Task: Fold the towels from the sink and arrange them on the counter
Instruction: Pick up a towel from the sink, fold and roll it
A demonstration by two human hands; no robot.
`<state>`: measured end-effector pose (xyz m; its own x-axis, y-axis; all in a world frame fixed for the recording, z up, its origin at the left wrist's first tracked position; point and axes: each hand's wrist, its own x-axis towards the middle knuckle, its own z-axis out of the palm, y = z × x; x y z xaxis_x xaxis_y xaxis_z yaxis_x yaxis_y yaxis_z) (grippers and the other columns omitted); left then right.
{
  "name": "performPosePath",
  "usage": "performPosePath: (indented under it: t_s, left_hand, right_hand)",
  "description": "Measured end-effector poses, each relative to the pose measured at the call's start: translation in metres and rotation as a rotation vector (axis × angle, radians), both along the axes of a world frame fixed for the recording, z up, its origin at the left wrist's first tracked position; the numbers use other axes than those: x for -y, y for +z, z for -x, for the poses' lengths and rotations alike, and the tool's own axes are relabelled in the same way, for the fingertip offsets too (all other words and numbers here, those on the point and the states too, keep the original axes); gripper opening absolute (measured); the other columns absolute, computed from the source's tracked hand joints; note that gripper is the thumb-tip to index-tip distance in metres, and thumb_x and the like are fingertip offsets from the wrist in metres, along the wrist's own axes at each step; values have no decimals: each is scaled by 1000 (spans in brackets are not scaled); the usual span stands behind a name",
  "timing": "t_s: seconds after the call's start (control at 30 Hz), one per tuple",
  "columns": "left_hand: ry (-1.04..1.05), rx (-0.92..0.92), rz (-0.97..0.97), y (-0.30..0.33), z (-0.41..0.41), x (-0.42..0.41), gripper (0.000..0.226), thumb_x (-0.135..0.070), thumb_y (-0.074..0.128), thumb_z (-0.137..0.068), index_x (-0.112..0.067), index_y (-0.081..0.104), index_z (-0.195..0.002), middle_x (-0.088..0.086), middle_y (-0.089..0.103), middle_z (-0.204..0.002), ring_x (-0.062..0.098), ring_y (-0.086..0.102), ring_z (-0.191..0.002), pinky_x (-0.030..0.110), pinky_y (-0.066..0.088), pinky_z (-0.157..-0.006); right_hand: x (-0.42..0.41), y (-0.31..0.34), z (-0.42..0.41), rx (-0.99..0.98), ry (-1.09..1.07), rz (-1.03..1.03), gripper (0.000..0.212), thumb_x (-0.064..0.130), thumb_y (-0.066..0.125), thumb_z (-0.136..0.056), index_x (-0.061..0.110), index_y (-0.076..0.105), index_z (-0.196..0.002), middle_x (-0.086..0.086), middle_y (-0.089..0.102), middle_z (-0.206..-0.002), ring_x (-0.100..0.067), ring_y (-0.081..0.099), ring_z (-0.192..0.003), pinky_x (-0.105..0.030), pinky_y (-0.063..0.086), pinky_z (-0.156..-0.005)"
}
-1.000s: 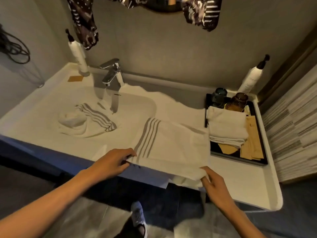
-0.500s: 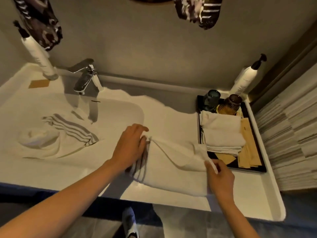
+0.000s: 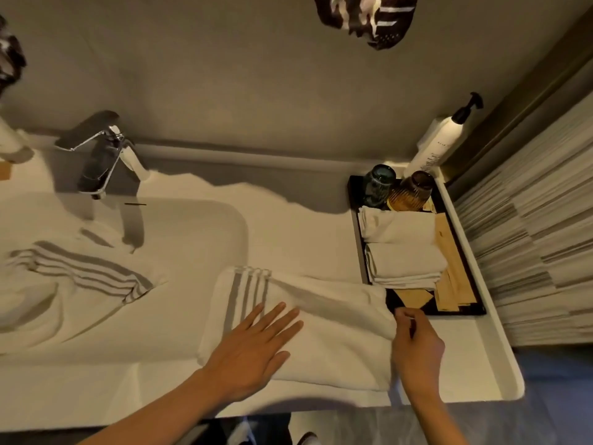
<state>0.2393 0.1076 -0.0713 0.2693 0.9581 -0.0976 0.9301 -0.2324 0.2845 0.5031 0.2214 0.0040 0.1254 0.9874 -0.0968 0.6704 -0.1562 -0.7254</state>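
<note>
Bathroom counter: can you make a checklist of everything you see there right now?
Surface: white counter, sink basin on its left.
Job's things: striped towel folded on the counter; crumpled towel in the sink.
Clutter: black tray holding folded cloths, two glasses, paper packets; pump bottle; faucet.
Grippers: left hand flat on the towel; right hand pinching its right edge.
Cables: nothing seen.
Surroundings: grey wall, patterned fabric hanging above.

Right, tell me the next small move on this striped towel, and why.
Probably smooth the striped towel flat, then fold it once more. The left hand lies flat on it, the right hand pinches its right edge, and a loose ridge crosses the top.
</note>
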Motion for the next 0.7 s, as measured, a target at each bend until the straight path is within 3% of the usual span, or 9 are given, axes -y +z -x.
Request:
performPosePath:
  t_s: [0.1, 0.2, 0.27, 0.37, 0.43, 0.47, 0.53, 0.6, 0.7]
  left_hand:
    - [-5, 29, 21, 4, 2, -1, 53, -47, 18, -105, -32, 10, -156, -13, 0, -164, 9, -7, -151, 39, -1, -120]
    - [13, 62, 37, 9, -1, 0, 52, -47, 15, -105, -35, 10, -155, -16, -3, -164, 6, -12, -150, 38, -3, -120]
    - [23, 59, 20, 11, -4, 6, 51, -46, 15, -106, -35, 11, -155, -16, -2, -164, 7, -10, -150, 38, -2, -120]
    - [43, 70, 6, 12, -4, 16, 50, -41, 19, -106, -37, 14, -155, -16, 2, -164, 8, -4, -151, 37, 0, -120]
    - [39, 56, 24, 14, -4, 22, 52, -33, 32, -103, -40, 19, -153, -13, 14, -163, 13, 11, -151, 36, 10, -120]
    - [48, 22, 41, 17, -5, 26, 61, -28, 45, -95, -42, 23, -150, -10, 25, -161, 18, 26, -147, 36, 23, -116]
    - [84, -45, 68, 22, -14, 27, 78, -21, 62, -74, -42, 33, -144, -5, 46, -142, 23, 53, -119, 33, 44, -90]
    - [161, 83, 120, 30, -30, 19, 67, -24, 56, -80, -40, 38, -142, -4, 49, -124, 20, 56, -102, 31, 45, -78]
    - [408, 584, 262, 40, -66, -4, 41, -39, 44, -98, -35, 48, -139, -9, 59, -123, 12, 60, -109, 31, 48, -98]
  right_hand:
    - [15, 2, -4, -48, -50, 100, 24, 41, 44, -98, 24, 61, -93, 4, 64, -84, -18, 61, -83, -26, 43, -67]
    - [26, 1, -15, 68, -22, 331, 41, 57, 62, -82, 26, 54, -108, 1, 62, -99, -18, 57, -91, -31, 43, -79]
    - [29, -2, -14, 114, 78, 473, 56, 51, 72, -76, 23, 52, -120, -5, 63, -112, -19, 53, -93, -29, 42, -80]
    - [27, -2, -3, -48, 112, 568, 65, 38, 77, -77, 12, 52, -132, -11, 62, -125, -23, 57, -102, -28, 43, -87]
    - [23, -1, 0, -178, 122, 634, 60, 30, 79, -77, 9, 56, -128, -10, 65, -120, -23, 60, -103, -30, 46, -90]
    - [23, 2, -1, -196, 175, 632, 54, 27, 79, -77, 11, 59, -125, -9, 66, -116, -22, 62, -101, -31, 48, -88]
    - [22, 14, -5, -164, 257, 591, 38, 22, 74, -81, 17, 61, -115, -6, 66, -110, -16, 62, -92, -28, 48, -76]
    - [16, 28, -15, -126, 264, 549, 27, 19, 70, -82, 21, 61, -107, -6, 65, -103, -11, 59, -82, -27, 44, -66]
    - [4, 50, -32, 31, 234, 441, 24, 24, 65, -83, 19, 65, -107, -6, 66, -98, -21, 59, -84, -31, 43, -73]
